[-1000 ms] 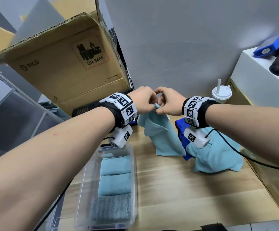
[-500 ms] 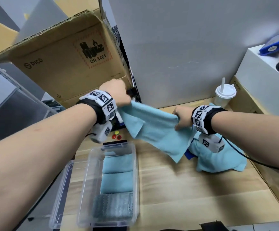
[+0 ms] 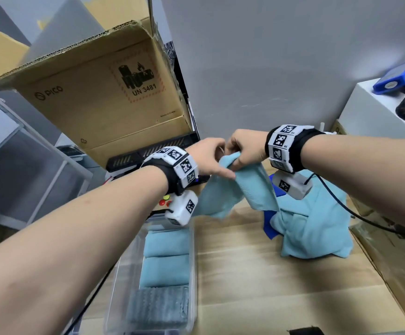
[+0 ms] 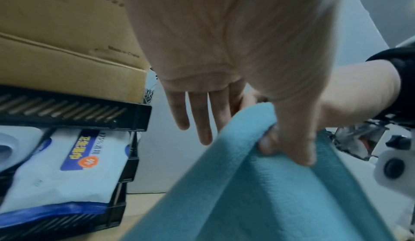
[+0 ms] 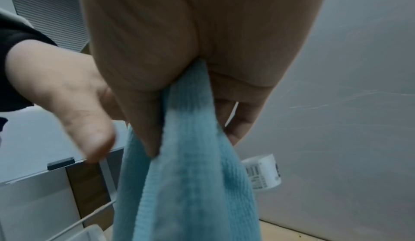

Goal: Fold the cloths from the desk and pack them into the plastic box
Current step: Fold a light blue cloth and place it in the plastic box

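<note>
Both hands meet above the back of the counter (image 3: 257, 274). The right hand (image 3: 246, 151) is clamped on the top edge of a light blue cloth (image 3: 252, 189), thumb and curled fingers pinching it; the wrist view shows the fabric bunched right through that fist. The left hand (image 3: 206, 157) presses its thumb onto the same edge while its other fingers (image 4: 202, 117) stay straight and spread, so it looks like corners being brought together for a fold. The cloth hangs from both hands, its tail trailing down to the counter.

Progress, as I read it: three folded cloths already sit in a row in the clear plastic box (image 3: 194, 274) at the front left edge. Still to do: a rumpled heap of light blue cloths (image 3: 317, 228) with a dark blue cloth (image 3: 269, 228) beneath, by the right edge.
</note>
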The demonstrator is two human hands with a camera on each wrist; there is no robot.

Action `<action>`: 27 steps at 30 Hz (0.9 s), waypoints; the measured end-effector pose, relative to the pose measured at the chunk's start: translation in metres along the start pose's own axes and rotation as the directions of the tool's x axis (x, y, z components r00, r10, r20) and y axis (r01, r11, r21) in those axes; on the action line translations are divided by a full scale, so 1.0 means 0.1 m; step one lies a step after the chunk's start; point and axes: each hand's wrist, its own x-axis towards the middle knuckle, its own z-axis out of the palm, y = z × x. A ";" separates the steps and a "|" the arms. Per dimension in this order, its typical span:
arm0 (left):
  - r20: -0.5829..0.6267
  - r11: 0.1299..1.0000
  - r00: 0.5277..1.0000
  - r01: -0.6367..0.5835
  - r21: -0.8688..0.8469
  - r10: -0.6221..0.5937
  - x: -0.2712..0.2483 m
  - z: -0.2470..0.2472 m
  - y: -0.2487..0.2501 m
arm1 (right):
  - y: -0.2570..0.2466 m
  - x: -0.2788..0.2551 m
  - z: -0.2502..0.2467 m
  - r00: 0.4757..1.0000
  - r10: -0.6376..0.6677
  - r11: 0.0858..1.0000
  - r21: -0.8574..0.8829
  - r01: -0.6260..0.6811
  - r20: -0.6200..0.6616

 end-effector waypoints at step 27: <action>0.213 0.758 0.918 0.397 -0.518 -0.336 0.02 -0.17 0.09 | 0.07 -0.03 -0.02 0.973 0.020 0.964 0.263 0.042 -0.230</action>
